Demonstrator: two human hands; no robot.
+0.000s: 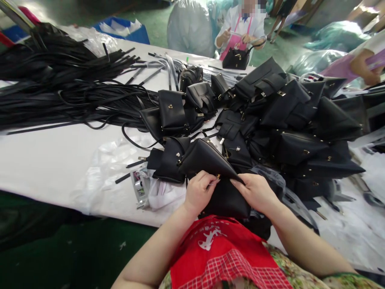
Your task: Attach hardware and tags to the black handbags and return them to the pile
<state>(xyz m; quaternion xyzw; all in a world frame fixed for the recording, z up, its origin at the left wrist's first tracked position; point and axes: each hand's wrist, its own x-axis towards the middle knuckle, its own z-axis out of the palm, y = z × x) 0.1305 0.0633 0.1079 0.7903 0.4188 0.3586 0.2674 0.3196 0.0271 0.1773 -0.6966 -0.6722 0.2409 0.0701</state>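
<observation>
The left hand [201, 189] has thumb and fingers pinched together at the gold clasp [218, 176] of a black bag [230, 200]. The right hand [255, 190] grips the bag's edge, thumb on top; its other fingers are partly hidden. The bag is at the table's near side, right in front of the red apron [222, 253]. The apron bears a white animal figure and a line of white characters, too small to read; its lower part is checked. No brand can be made out on the bags.

Just left of the bag sits a small box [140, 186] with metal parts, near crumpled plastic [102, 172]. Other black bags [288, 112] crowd the white table [45, 156] ahead and to the right; black straps [75, 100] heap at the left. Across it, a co-worker [240, 32] in a pink apron handles another bag [236, 59]. A second person's arm [362, 66] shows at right. Beyond are a blue bin [142, 35], big plastic sacks [189, 30] and a green floor [158, 22].
</observation>
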